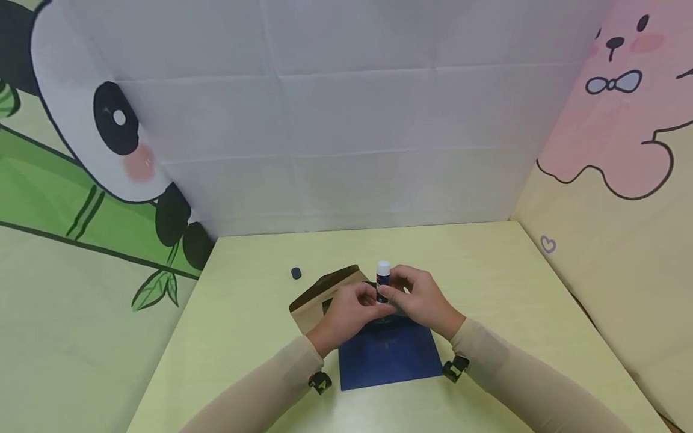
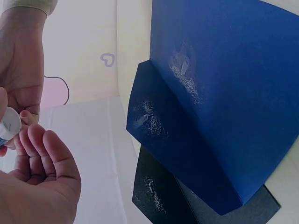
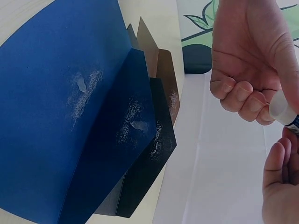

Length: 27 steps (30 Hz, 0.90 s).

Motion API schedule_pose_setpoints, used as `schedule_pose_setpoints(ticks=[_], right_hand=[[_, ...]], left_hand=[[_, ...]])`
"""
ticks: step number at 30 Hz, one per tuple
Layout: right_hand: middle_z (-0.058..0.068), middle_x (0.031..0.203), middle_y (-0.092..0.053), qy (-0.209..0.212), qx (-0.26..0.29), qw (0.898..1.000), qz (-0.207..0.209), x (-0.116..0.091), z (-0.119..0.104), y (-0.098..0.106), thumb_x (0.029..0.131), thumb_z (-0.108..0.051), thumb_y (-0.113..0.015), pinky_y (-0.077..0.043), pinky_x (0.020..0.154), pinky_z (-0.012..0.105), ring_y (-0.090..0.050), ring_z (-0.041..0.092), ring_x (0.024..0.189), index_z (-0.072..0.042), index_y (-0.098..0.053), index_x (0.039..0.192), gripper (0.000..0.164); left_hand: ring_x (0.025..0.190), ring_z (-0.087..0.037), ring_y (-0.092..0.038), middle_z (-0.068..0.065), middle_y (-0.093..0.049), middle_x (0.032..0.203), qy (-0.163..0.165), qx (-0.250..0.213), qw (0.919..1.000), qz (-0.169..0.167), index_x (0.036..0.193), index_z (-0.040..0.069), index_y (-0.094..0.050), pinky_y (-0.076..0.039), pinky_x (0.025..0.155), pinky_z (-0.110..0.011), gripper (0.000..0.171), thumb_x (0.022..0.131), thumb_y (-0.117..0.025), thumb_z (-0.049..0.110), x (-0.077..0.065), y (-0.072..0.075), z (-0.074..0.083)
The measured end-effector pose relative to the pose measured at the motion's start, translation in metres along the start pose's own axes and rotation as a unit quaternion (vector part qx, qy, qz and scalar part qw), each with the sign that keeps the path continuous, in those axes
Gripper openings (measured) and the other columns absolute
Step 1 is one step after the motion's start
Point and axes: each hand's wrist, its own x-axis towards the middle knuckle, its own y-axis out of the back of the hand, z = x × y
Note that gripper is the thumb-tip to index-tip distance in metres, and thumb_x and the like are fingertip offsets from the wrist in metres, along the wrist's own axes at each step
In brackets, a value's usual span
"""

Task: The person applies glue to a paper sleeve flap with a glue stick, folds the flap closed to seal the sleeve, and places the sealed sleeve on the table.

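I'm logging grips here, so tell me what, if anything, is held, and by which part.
A glue stick: the right hand grips its dark body, and the left hand holds its white lower end.

From above and behind the fingers (image 1: 403,275), the head camera looks forward and down, the farthest off. Close behind the fingers, the left wrist camera (image 1: 319,382) and right wrist camera (image 1: 456,368) face the white backdrop (image 1: 346,120), both catching the blue envelope (image 2: 224,84) below the fingers.

Blu/wht glue stick (image 1: 383,279) upright, held; blu env. (image 1: 391,359) flap (image 3: 106,148) open w/ shiny smears (image 3: 129,122).
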Motion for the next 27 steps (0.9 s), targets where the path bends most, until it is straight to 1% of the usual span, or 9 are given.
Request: schedule_pose_setpoints(ticks=[5,8,12,14,17,19,21,24,27], right_hand=[[0.007,0.099,-0.074,-0.008,0.001,1.000,-0.004,-0.002,0.003,-0.001,0.112,-0.011,-0.082,-0.052,0.080,0.029,-0.062,0.010,0.089,-0.006,-0.078,0.114,0.006],[0.008,0.101,-0.076,-0.011,0.001,1.000,-0.001,-0.002,0.004,-0.001,0.111,-0.011,-0.082,-0.051,0.080,0.029,-0.062,0.010,0.089,-0.006,-0.079,0.115,0.007],[0.010,0.106,-0.080,-0.012,0.001,1.000,0.003,-0.001,0.003,0.001,0.111,-0.010,-0.082,-0.052,0.081,0.027,-0.064,0.011,0.090,-0.007,-0.080,0.117,0.008],[0.010,0.107,-0.081,-0.008,0.002,1.000,0.004,-0.001,0.004,0.003,0.111,-0.010,-0.082,-0.053,0.082,0.027,-0.065,0.011,0.091,-0.006,-0.080,0.118,0.008],[0.009,0.106,-0.081,0.000,-0.002,1.000,0.007,-0.002,0.006,0.005,0.111,-0.010,-0.082,-0.054,0.083,0.027,-0.066,0.009,0.091,-0.006,-0.081,0.119,0.009],[0.008,0.106,-0.081,0.003,-0.006,1.000,0.008,-0.002,0.007,0.006,0.110,-0.010,-0.083,-0.054,0.084,0.027,-0.067,0.009,0.092,-0.005,-0.081,0.119,0.010],[0.008,0.106,-0.080,0.002,-0.010,1.000,0.008,-0.002,0.007,0.006,0.110,-0.010,-0.083,-0.055,0.085,0.027,-0.068,0.009,0.093,-0.005,-0.080,0.119,0.011],[0.007,0.105,-0.079,-0.007,-0.010,1.000,0.009,-0.002,0.008,0.006,0.110,-0.010,-0.083,-0.055,0.086,0.027,-0.067,0.011,0.094,-0.006,-0.080,0.118,0.010],[0.007,0.103,-0.078,-0.013,-0.006,1.000,0.011,-0.003,0.009,0.005,0.110,-0.010,-0.083,-0.055,0.086,0.027,-0.067,0.011,0.094,-0.006,-0.079,0.117,0.009]], left_hand=[[0.078,-0.010,-0.063,0.003,-0.071,0.082,0.003,-0.009,0.9999,-0.005,0.092,0.009,-0.073,-0.053,0.070,-0.023,0.035,0.098,-0.101,0.030,-0.002,-0.002,-0.002],[0.078,-0.011,-0.063,0.002,-0.070,0.083,0.002,-0.018,0.9998,-0.008,0.093,0.009,-0.073,-0.053,0.071,-0.023,0.035,0.098,-0.101,0.030,-0.001,-0.002,-0.002],[0.080,-0.010,-0.065,0.003,-0.072,0.086,-0.003,-0.013,0.9999,-0.011,0.096,0.010,-0.073,-0.055,0.074,-0.023,0.034,0.099,-0.100,0.032,0.002,-0.002,-0.002],[0.083,-0.010,-0.066,0.001,-0.075,0.091,-0.005,-0.017,0.9996,-0.021,0.103,0.010,-0.076,-0.057,0.077,-0.023,0.030,0.102,-0.097,0.032,0.004,-0.002,-0.003],[0.096,-0.011,-0.074,-0.009,-0.082,0.110,-0.008,-0.036,0.9974,-0.062,0.121,0.008,-0.080,-0.062,0.089,-0.024,0.027,0.109,-0.088,0.031,0.005,0.002,-0.004],[0.108,-0.021,-0.078,-0.015,-0.083,0.125,-0.006,-0.056,0.9937,-0.096,0.135,0.006,-0.079,-0.065,0.100,-0.031,0.032,0.114,-0.082,0.029,0.006,0.007,-0.006],[0.121,-0.033,-0.079,-0.018,-0.081,0.137,-0.001,-0.077,0.9886,-0.130,0.145,0.004,-0.076,-0.067,0.107,-0.037,0.036,0.116,-0.077,0.026,0.007,0.012,-0.008],[0.128,-0.049,-0.075,-0.023,-0.077,0.142,0.001,-0.098,0.9816,-0.164,0.149,0.001,-0.074,-0.067,0.111,-0.041,0.038,0.119,-0.071,0.024,0.009,0.017,-0.012],[0.129,-0.048,-0.076,-0.029,-0.075,0.145,-0.002,-0.103,0.9775,-0.184,0.149,-0.002,-0.073,-0.066,0.112,-0.035,0.039,0.121,-0.068,0.024,0.010,0.017,-0.014]])
